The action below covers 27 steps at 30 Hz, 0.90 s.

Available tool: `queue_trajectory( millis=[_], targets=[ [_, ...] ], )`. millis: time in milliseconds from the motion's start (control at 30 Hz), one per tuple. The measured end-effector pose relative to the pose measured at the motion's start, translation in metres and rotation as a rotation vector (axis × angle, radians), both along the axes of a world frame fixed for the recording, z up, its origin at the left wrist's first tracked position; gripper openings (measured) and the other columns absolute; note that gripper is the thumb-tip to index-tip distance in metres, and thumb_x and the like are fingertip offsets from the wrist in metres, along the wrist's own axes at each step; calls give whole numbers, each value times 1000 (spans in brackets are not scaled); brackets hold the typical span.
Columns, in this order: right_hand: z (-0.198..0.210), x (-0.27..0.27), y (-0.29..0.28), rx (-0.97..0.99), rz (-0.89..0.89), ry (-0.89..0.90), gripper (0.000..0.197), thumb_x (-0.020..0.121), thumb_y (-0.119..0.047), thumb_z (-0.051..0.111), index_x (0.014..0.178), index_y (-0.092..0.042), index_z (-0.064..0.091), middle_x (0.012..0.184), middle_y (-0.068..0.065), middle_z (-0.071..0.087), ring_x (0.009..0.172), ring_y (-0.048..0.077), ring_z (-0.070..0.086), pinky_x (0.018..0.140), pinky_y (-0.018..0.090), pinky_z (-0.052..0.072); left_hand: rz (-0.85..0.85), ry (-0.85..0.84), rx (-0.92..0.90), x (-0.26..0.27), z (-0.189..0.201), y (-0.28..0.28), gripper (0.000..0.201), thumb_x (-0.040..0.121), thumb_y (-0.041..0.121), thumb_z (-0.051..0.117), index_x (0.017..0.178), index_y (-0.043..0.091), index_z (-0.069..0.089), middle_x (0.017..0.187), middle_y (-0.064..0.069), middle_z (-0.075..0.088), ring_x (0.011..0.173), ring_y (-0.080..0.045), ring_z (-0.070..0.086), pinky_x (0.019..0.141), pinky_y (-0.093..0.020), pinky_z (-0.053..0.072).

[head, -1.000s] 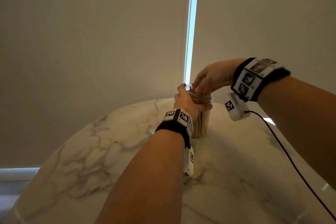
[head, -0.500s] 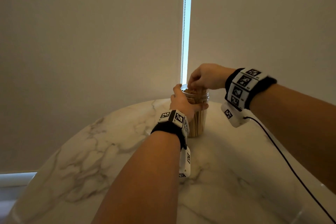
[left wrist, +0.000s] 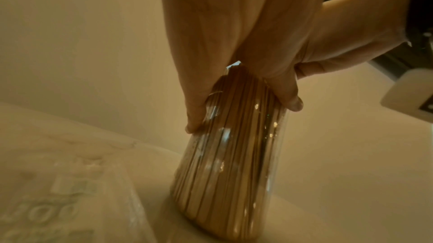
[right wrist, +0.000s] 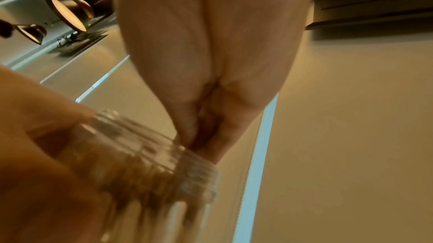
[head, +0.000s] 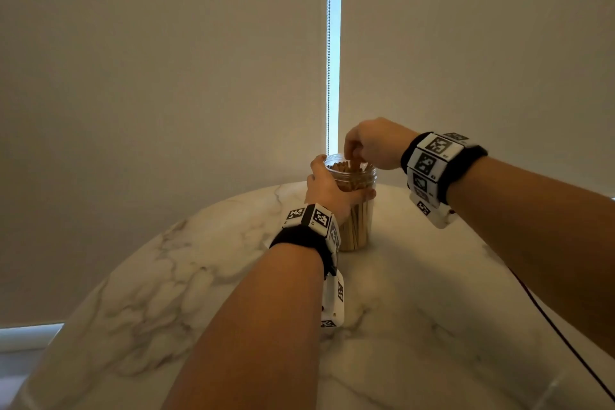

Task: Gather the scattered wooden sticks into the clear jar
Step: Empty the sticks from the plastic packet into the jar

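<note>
Moved: right hand (head: 372, 143) now dips its bunched fingertips (head: 353, 156) into the jar mouth; whether they pinch sticks cannot be told.
Left hand (head: 327, 190): wrapped around clear jar (head: 357, 230).
Jar: upright near marble table (head: 199, 276) far edge, packed with wooden sticks (left wrist: 225, 163).

Round white marble tabletop (head: 206, 280) with grey veining, filling the lower half of the head view. Standing upright on it just above frame centre, a clear ribbed-neck jar (head: 357, 226) packed with pale wooden sticks (head: 352, 231).

right hand (head: 372, 143) lifted slightly from flat over the jar (head: 357, 206) mouth, fingertips (head: 356, 158) now dipping into sticks (head: 346, 167)
</note>
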State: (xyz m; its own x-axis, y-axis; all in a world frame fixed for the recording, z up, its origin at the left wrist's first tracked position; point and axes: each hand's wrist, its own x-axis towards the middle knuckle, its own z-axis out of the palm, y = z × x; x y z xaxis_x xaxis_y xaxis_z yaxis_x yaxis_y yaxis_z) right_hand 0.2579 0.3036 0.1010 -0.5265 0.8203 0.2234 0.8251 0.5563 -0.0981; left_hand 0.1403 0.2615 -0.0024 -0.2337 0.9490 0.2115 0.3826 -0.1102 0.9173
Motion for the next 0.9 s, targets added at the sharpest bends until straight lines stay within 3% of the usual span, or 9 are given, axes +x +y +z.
queue_trajectory(
  millis=[100,233,400,467,533,600,700,800,900],
  targets=[
    [1,-6,2,-67,-15,-73,31,94,-4,52,107,-24,70,104,-7,62,98,15,57,85,28,50,0,-4,-13,1,2,-1,118,66,34,91,153,25,12,146,-9,40,130,-28,46,103,-36,41],
    [-5,-10,4,57,-55,-99,16,90,-6,62,92,-21,67,98,-3,64,89,16,58,62,21,41,14,1,-11,2,2,-3,119,64,34,92,152,24,12,145,-9,42,129,-28,47,104,-39,44],
    [4,-23,0,-8,-22,-86,18,97,-23,56,110,-25,69,107,-5,64,96,15,57,79,27,45,19,25,-19,2,5,-5,119,66,36,90,153,24,11,147,-9,39,132,-30,45,107,-43,43],
    [2,-25,1,-58,-27,-146,19,96,-20,60,108,-29,73,105,-10,64,98,14,60,83,28,50,22,32,-33,3,6,-6,119,67,36,90,154,24,10,147,-9,39,133,-30,45,106,-43,44],
    [-3,-25,4,-25,-53,-130,16,92,-15,66,95,-28,76,99,-8,69,92,13,63,81,27,54,21,25,-35,3,6,-6,120,65,35,91,153,24,11,147,-8,40,132,-30,46,106,-43,45],
    [-2,-27,4,40,-71,-104,8,90,-21,70,87,-24,77,93,-3,72,86,14,66,78,27,56,25,20,-31,3,6,-7,119,65,35,91,153,25,12,146,-8,41,131,-30,46,106,-43,45],
    [11,-24,2,5,-78,-78,12,92,-29,68,90,-22,77,84,-6,72,78,10,66,73,26,54,28,30,-21,2,4,-8,118,65,36,91,152,24,13,145,-8,41,131,-29,46,107,-43,44],
    [16,-21,0,-84,-73,-191,13,89,-16,72,98,-24,76,94,-7,71,85,10,64,75,25,51,27,32,-12,2,4,-8,118,66,37,90,153,23,12,146,-8,41,131,-29,45,107,-41,44],
    [9,-20,3,-70,-41,-270,14,93,-22,65,103,-27,74,104,-5,68,95,14,61,81,27,48,16,26,-24,2,5,-9,117,67,36,90,153,24,11,147,-8,39,132,-30,45,107,-42,43]
  ],
)
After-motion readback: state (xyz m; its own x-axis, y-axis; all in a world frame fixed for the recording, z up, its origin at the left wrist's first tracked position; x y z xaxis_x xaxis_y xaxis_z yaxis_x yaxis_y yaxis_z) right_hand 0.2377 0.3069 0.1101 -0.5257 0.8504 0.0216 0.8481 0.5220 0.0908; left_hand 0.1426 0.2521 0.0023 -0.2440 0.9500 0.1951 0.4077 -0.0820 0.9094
